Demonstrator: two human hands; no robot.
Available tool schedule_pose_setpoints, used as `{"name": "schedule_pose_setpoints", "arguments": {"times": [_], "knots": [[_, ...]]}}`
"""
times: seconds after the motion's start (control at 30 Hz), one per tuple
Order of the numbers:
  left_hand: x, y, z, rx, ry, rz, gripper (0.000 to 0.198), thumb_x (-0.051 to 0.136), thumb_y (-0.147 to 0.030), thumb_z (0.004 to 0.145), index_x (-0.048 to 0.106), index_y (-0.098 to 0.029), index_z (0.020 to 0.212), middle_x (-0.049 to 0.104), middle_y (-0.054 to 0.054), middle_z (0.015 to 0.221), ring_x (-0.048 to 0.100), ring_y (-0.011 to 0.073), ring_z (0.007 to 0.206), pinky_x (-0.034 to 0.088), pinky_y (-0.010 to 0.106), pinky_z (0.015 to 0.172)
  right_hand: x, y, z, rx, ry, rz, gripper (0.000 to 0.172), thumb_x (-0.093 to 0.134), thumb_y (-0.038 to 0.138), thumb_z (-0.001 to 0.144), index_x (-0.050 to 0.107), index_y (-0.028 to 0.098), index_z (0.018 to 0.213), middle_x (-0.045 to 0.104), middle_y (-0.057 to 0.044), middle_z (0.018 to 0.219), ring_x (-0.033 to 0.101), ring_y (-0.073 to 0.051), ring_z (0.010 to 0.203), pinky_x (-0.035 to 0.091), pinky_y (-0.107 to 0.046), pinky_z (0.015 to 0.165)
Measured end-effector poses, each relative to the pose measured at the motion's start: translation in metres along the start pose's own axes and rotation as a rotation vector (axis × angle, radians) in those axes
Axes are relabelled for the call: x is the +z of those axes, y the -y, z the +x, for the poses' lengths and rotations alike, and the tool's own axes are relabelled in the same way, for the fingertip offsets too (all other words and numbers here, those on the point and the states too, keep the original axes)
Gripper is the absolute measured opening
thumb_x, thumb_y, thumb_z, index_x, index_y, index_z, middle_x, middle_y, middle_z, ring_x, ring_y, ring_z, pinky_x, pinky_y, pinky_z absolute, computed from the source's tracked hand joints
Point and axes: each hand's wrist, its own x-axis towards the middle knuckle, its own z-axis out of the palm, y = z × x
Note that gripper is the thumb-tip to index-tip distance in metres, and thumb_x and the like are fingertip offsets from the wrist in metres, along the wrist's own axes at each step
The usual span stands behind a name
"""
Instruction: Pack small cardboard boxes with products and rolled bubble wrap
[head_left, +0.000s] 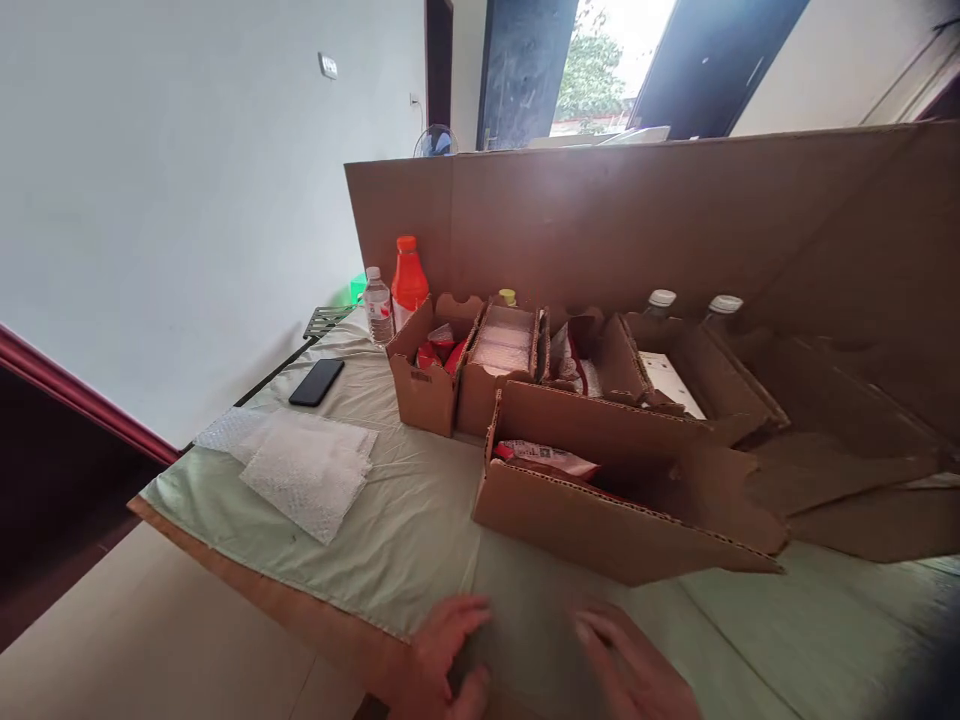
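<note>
My left hand (448,655) is at the front edge of the green cloth, its fingers apart and nothing in its grasp. To its right, my right hand (630,655) is blurred over the cloth, fingers stretched out, holding nothing. Beyond both hands stands an open cardboard box (570,520) with a red and white packet (547,458) inside. Behind it, a row of cardboard boxes (427,395) holds red packets (441,350), bubble-wrapped items (504,338) and a white flat piece (667,383).
Bubble wrap sheets (307,465) and a black phone (317,382) lie on the cloth (420,500) at left. A clear bottle (378,308) and an orange bottle (409,275) stand behind. A tall cardboard panel (570,220) rises at the back.
</note>
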Motion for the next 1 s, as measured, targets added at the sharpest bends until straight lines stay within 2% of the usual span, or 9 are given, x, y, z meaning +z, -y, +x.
{"name": "schedule_pose_setpoints", "arguments": {"times": [0.13,0.27,0.37,0.43,0.53,0.63,0.73,0.9,1.0], "knots": [[0.023,0.016,0.000,0.244,0.030,0.076,0.035,0.050,-0.028,0.091,0.073,-0.016,0.114,0.076,0.019,0.104,0.071,0.0333,0.105,0.058,0.052,0.090,0.055,0.085,0.062,-0.242,0.245,0.114,0.026,0.049,0.019,0.093,0.072,0.026,0.103,0.076,-0.006,0.099,0.072,-0.021,0.094,0.057,-0.031,0.084],[0.032,0.022,0.014,0.218,0.050,0.028,0.035,0.046,-0.036,0.099,0.077,-0.020,0.103,0.076,0.017,0.093,0.071,0.0330,0.096,0.059,0.050,0.082,0.128,0.146,0.129,-0.296,0.516,0.021,0.036,0.057,0.013,0.090,0.066,0.022,0.123,0.071,-0.006,0.122,0.061,-0.021,0.116,0.045,-0.034,0.104],[0.023,0.015,0.024,0.164,0.053,-0.020,0.029,0.055,-0.042,0.098,0.070,-0.023,0.112,0.072,0.011,0.113,0.068,0.0244,0.098,0.058,0.043,0.085,0.183,0.168,0.162,-0.225,0.583,-0.066,0.048,0.068,0.020,0.086,0.060,0.019,0.133,0.066,-0.012,0.132,0.056,-0.024,0.123,0.041,-0.037,0.105],[0.016,0.006,0.028,0.119,0.040,-0.048,0.026,0.058,-0.040,0.097,0.065,-0.026,0.118,0.065,0.009,0.126,0.065,0.0213,0.104,0.058,0.042,0.087,0.210,0.172,0.174,-0.191,0.585,-0.093,0.050,0.072,0.019,0.081,0.061,0.018,0.130,0.069,-0.014,0.126,0.058,-0.027,0.117,0.042,-0.040,0.101],[0.007,-0.007,0.028,0.049,0.008,-0.098,0.025,0.058,-0.037,0.098,0.063,-0.027,0.120,0.063,0.009,0.130,0.063,0.0225,0.109,0.058,0.044,0.089,0.229,0.173,0.180,-0.143,0.574,-0.094,0.030,0.067,0.014,0.081,0.070,0.019,0.111,0.075,-0.010,0.105,0.062,-0.026,0.104,0.042,-0.039,0.095],[0.003,-0.016,0.021,-0.008,-0.034,-0.158,0.026,0.058,-0.038,0.098,0.063,-0.027,0.121,0.062,0.010,0.131,0.063,0.0226,0.108,0.058,0.044,0.089,0.223,0.175,0.178,-0.125,0.544,-0.035,0.013,0.062,0.014,0.085,0.072,0.020,0.089,0.076,-0.006,0.097,0.063,-0.023,0.099,0.041,-0.036,0.094],[-0.001,-0.018,0.015,-0.053,-0.097,-0.224,0.024,0.059,-0.038,0.097,0.064,-0.029,0.119,0.063,0.009,0.131,0.063,0.0223,0.109,0.058,0.043,0.089,0.195,0.182,0.173,-0.121,0.501,0.052,0.013,0.057,0.018,0.090,0.070,0.019,0.090,0.074,-0.006,0.101,0.064,-0.020,0.098,0.045,-0.031,0.089],[-0.019,-0.006,0.013,-0.110,-0.250,-0.337,0.032,0.055,-0.044,0.098,0.064,-0.024,0.122,0.067,0.011,0.125,0.067,0.0237,0.104,0.058,0.043,0.088,0.107,0.184,0.140,-0.086,0.438,0.338,0.023,0.051,0.036,0.095,0.069,0.021,0.094,0.073,-0.003,0.088,0.066,-0.019,0.081,0.051,-0.026,0.070],[-0.037,0.001,0.006,-0.158,-0.417,-0.387,0.041,0.050,-0.057,0.097,0.072,-0.027,0.114,0.074,0.013,0.109,0.072,0.0282,0.098,0.058,0.047,0.086,0.048,0.159,0.101,0.013,0.383,0.404,0.025,0.057,0.045,0.093,0.072,0.025,0.090,0.071,-0.002,0.081,0.065,-0.019,0.073,0.052,-0.025,0.065]]}}
